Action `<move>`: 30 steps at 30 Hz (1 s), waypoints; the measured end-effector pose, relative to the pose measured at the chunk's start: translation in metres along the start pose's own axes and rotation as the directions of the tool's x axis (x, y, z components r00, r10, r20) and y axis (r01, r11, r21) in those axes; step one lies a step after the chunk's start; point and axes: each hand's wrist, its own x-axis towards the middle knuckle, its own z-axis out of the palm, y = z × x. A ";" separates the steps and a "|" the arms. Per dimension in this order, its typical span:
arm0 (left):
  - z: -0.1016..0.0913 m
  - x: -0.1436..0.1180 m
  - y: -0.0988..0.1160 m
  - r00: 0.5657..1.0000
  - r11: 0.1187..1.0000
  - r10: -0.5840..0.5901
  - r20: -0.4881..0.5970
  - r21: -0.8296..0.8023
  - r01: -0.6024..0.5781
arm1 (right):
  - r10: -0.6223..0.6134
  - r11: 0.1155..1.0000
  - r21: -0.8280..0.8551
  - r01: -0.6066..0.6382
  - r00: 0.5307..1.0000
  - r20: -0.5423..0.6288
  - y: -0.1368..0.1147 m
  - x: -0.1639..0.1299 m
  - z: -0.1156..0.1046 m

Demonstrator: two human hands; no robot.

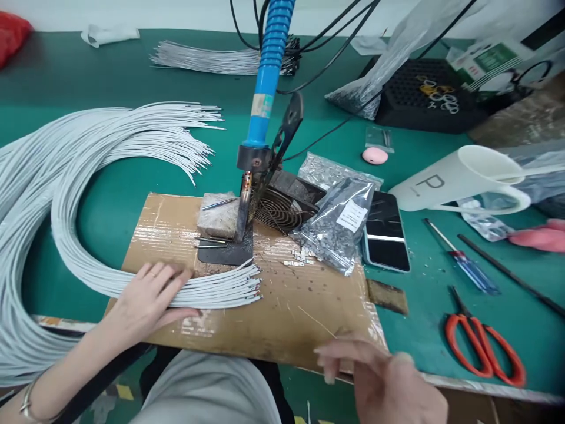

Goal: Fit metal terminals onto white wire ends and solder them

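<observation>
the head camera looks forward, down over the table [424,330].

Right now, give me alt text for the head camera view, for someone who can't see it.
A person's left hand holds a bundle of white wires on a cardboard sheet, while the right hand is near the sheet's front edge. Behind the wires stands a blue-handled soldering iron; a phone and red-handled scissors lie to the right.

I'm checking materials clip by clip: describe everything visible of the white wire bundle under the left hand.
The white wire bundle is many thin, plastic-looking strands; the near ends look dark-tipped and uneven. It bends in a wide curve over the green table onto the cardboard, where those ends point right. The left hand holds it short of them.
</observation>
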 end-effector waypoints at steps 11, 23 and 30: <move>-0.006 0.018 -0.006 0.975 0.988 -0.095 0.201 -0.102 0.117 | 0.212 0.977 -0.034 -0.211 0.976 0.043 -0.005 -0.011 0.037; 0.001 0.028 -0.007 0.967 0.976 -0.183 0.178 -0.085 0.201 | 0.218 0.976 -0.034 -0.217 0.976 0.025 0.020 -0.005 0.030; -0.002 0.029 -0.008 0.951 0.968 -0.198 0.237 -0.107 0.228 | -0.066 0.979 -0.189 0.081 0.994 0.087 0.024 -0.002 0.029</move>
